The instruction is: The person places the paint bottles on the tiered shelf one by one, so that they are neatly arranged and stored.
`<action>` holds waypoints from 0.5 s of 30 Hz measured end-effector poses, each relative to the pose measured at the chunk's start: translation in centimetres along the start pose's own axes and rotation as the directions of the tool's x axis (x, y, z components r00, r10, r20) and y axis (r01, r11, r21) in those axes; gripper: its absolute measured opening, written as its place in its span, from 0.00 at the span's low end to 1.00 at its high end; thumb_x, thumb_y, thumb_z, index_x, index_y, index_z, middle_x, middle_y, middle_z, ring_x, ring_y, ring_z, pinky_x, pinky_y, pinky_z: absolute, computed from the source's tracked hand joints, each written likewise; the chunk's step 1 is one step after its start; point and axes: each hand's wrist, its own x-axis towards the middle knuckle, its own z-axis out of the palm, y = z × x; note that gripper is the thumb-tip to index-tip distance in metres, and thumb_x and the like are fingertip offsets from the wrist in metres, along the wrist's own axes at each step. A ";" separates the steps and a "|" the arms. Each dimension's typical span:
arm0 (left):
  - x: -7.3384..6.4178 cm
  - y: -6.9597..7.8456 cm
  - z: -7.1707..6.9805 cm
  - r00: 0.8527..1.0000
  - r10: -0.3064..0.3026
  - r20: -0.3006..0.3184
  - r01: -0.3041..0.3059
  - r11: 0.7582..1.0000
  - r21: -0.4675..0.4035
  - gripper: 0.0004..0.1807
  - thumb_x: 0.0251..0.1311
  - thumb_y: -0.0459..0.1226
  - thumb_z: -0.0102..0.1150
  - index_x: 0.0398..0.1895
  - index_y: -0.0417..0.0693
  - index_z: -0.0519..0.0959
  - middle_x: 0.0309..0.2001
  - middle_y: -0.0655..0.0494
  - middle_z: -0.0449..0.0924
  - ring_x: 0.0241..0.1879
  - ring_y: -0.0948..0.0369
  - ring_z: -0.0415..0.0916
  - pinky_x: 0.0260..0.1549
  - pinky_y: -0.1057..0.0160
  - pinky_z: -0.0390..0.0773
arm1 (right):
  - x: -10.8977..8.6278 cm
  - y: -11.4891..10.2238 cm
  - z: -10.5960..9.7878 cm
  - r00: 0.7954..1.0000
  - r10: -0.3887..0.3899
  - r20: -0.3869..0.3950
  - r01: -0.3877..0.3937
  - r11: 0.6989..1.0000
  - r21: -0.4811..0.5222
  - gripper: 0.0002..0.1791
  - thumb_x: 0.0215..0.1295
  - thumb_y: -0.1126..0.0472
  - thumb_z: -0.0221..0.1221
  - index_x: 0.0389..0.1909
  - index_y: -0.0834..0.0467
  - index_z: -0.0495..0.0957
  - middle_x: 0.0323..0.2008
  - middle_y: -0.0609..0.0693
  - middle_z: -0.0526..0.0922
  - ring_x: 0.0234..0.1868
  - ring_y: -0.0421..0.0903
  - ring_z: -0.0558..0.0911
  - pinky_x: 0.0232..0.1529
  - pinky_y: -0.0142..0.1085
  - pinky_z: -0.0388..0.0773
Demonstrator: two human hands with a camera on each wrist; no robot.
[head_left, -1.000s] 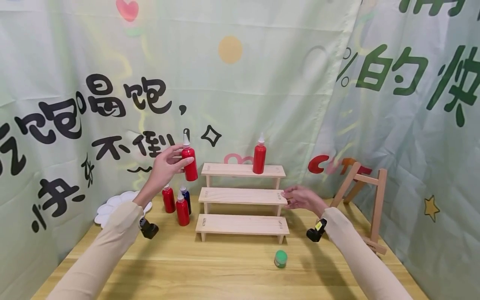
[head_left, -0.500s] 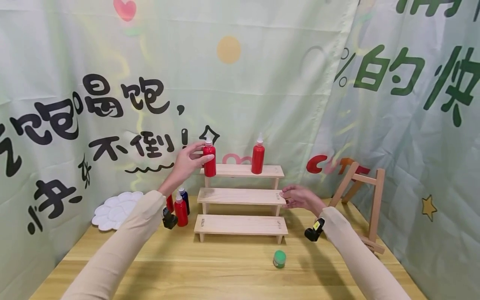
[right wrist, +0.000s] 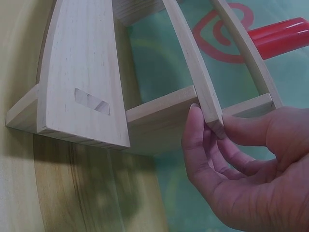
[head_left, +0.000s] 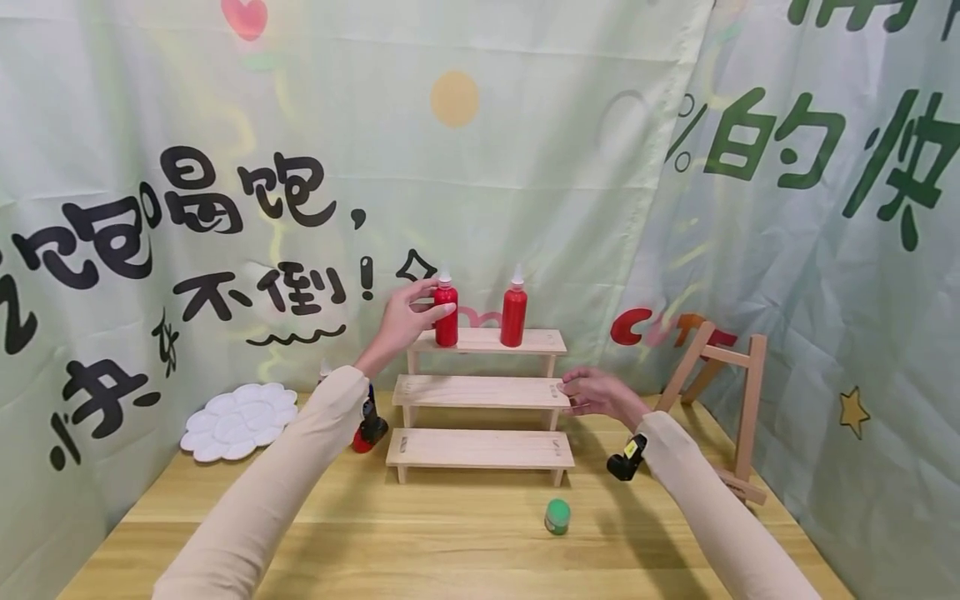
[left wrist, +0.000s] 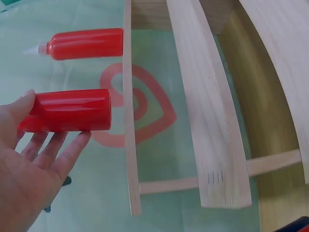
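Observation:
My left hand (head_left: 408,318) holds a red squeeze bottle (head_left: 447,317) with a white nozzle, upright, thumb on one side and fingers on the other. In the left wrist view a small gap shows between the bottle's base (left wrist: 107,110) and the top step. Another red bottle (head_left: 513,317) stands on the top step to its right. The three-step wooden display rack (head_left: 480,392) stands on the table. My right hand (head_left: 603,394) pinches the right end of the middle step (right wrist: 210,104) between thumb and fingers.
A white flower-shaped palette (head_left: 240,421) lies at the back left. Bottles behind my left forearm are mostly hidden; a red one (head_left: 362,442) peeks out. A green-lidded jar (head_left: 557,517) stands in front of the rack. A wooden easel (head_left: 750,408) stands at the right.
My left hand has carried the red bottle rightward, from left of the rack to over the top step beside the other bottle. My right hand has kept its grip on the middle step.

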 end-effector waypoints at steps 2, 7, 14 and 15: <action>0.3 0.0 0.7 1.000 0.002 0.002 -0.002 1.000 -0.007 0.29 0.69 0.36 0.68 0.72 0.46 0.74 0.65 0.40 0.78 0.59 0.39 0.81 0.54 0.44 0.86 | -0.1 0.0 0.0 1.000 0.002 -0.003 -0.002 1.000 -0.002 0.18 0.77 0.69 0.53 0.60 0.70 0.62 0.40 0.52 0.74 0.33 0.43 0.77 0.57 0.47 0.86; 1.1 0.0 2.6 1.000 0.005 -0.006 -0.006 1.000 -0.018 0.28 0.69 0.36 0.68 0.72 0.47 0.75 0.64 0.41 0.78 0.60 0.40 0.81 0.55 0.45 0.85 | -0.2 0.0 -0.1 1.000 0.006 -0.006 -0.006 1.000 -0.002 0.18 0.77 0.69 0.53 0.60 0.70 0.61 0.40 0.52 0.73 0.33 0.43 0.76 0.54 0.45 0.87; 2.1 0.5 4.2 0.999 0.013 -0.037 -0.015 0.998 -0.062 0.30 0.68 0.38 0.70 0.72 0.48 0.75 0.63 0.42 0.79 0.60 0.43 0.81 0.53 0.47 0.87 | 0.2 0.1 0.0 1.000 0.010 -0.026 -0.010 1.000 -0.020 0.19 0.77 0.67 0.54 0.62 0.70 0.62 0.40 0.51 0.73 0.33 0.43 0.78 0.57 0.48 0.85; 2.3 0.5 4.3 0.999 0.024 -0.036 -0.027 0.998 -0.062 0.30 0.68 0.37 0.70 0.72 0.47 0.75 0.63 0.42 0.80 0.59 0.43 0.81 0.53 0.47 0.87 | 0.2 0.0 0.1 0.999 0.013 -0.031 -0.014 1.000 -0.023 0.19 0.78 0.67 0.54 0.62 0.70 0.62 0.39 0.51 0.73 0.34 0.43 0.77 0.59 0.49 0.84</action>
